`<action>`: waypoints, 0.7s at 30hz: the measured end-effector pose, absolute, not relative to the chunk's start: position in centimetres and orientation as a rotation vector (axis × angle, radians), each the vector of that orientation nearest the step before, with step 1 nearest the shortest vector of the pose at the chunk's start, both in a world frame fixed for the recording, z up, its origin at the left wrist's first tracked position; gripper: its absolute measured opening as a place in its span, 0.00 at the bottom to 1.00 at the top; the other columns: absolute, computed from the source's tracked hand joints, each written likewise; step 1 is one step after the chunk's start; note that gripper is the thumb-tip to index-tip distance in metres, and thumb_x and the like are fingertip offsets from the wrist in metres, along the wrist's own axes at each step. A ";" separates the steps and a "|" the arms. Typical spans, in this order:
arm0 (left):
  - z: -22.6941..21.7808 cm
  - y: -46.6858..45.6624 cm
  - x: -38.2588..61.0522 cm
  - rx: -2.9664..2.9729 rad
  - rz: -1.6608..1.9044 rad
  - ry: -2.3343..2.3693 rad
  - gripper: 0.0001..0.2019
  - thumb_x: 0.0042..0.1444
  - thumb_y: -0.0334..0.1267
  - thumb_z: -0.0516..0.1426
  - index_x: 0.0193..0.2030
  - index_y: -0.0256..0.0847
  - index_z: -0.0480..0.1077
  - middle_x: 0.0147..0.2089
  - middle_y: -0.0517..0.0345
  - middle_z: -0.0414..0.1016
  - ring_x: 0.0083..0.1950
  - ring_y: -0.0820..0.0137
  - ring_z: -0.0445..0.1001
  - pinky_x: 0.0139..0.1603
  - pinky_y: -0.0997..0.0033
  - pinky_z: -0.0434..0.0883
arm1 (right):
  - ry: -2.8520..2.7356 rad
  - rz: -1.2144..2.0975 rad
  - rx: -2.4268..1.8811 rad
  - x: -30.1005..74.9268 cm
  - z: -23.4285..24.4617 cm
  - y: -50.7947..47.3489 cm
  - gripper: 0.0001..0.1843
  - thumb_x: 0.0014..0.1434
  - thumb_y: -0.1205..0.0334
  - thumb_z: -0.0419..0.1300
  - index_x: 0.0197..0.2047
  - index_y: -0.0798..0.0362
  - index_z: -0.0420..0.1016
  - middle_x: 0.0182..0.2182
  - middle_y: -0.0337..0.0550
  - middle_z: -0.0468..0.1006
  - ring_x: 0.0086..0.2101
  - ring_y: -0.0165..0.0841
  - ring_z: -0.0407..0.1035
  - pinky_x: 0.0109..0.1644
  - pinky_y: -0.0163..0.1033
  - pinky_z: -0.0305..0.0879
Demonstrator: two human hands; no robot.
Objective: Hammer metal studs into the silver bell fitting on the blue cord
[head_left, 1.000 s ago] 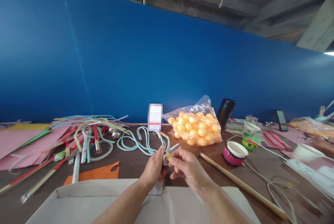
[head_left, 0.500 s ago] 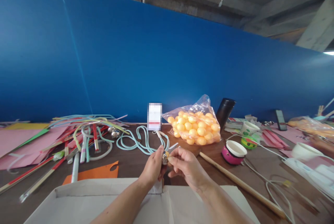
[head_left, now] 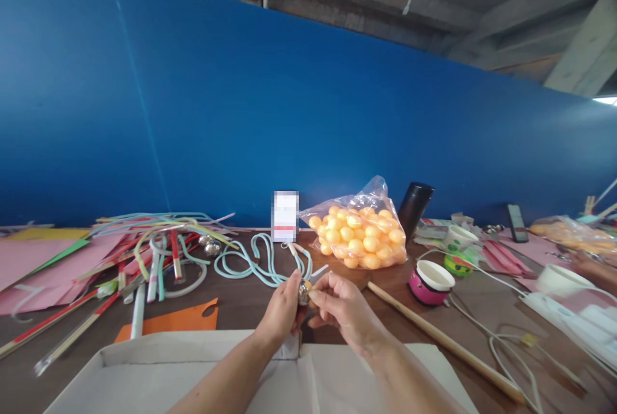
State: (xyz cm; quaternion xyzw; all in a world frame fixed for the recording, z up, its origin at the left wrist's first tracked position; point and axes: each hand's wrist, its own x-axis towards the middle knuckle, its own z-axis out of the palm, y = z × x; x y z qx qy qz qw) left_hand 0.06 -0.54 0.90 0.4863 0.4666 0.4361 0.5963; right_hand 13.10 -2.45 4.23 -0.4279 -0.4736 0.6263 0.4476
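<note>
My left hand (head_left: 285, 306) is closed around a small shiny silver ball (head_left: 303, 293), above the near edge of the table. Close on its right, my right hand (head_left: 344, 308) has thumb and forefinger pinched together at the ball's side. Whatever is between those fingertips is too small to make out. A bit of orange-yellow shows at the ball's upper right. Just beyond the hands, a light blue cord (head_left: 270, 266) lies in loops on the table. An opened cardboard box (head_left: 193, 362) sits beneath my forearms.
A clear bag of orange balls (head_left: 361, 234) stands behind the hands, beside a black bottle (head_left: 415, 208). A wooden stick (head_left: 443, 340) and tape rolls (head_left: 431, 282) lie to the right. Sticks, tubes, coloured paper and silver balls (head_left: 210, 245) crowd the left. Another person's hand (head_left: 590, 267) shows far right.
Hardly anything differs. Both hands keep their hold at the silver ball, and the view has shifted very slightly.
</note>
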 end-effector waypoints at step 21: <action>1.8 -1.1 -0.1 0.869 1.005 0.884 0.27 0.54 0.59 0.45 0.16 0.40 0.61 0.07 0.67 0.50 0.09 0.80 0.45 0.11 0.78 0.46 | -1.192 1.571 -0.949 12.9 4.3 -2.9 0.16 0.53 0.51 0.63 0.33 0.55 0.66 0.24 0.35 0.72 0.21 0.23 0.64 0.32 0.38 0.74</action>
